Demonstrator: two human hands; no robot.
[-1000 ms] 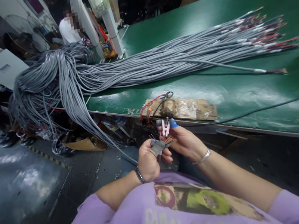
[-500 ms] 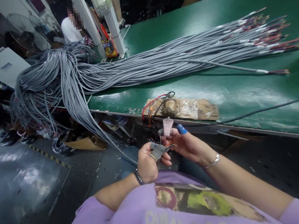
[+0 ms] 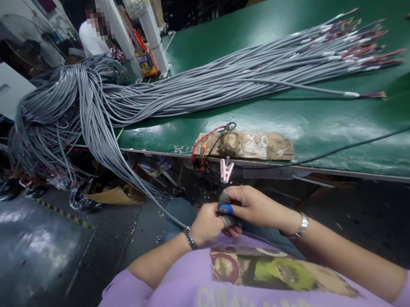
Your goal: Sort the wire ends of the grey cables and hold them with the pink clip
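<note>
My left hand (image 3: 207,223) is closed around the end of a grey cable (image 3: 172,218), which comes down from the table on the left. My right hand (image 3: 256,208) meets it in front of my shirt, its thumb and fingers pinched together over the cable end. A blue cover sits on the right thumb, and grey covers show on other fingertips. The wires at the cable end are hidden behind my fingers. Just above my hands, by the table edge, is a pink clip (image 3: 226,170), apart from both hands.
A long bundle of grey cables (image 3: 187,91) lies across the green table (image 3: 246,118), its stripped ends to the right. A worn wooden board (image 3: 266,148) with red and black leads sits at the near edge. A person in white (image 3: 92,36) is at the back left.
My right hand has left the pink clip and come down to my left hand. Orange wires that showed between the hands are now covered. The view has shifted slightly.
</note>
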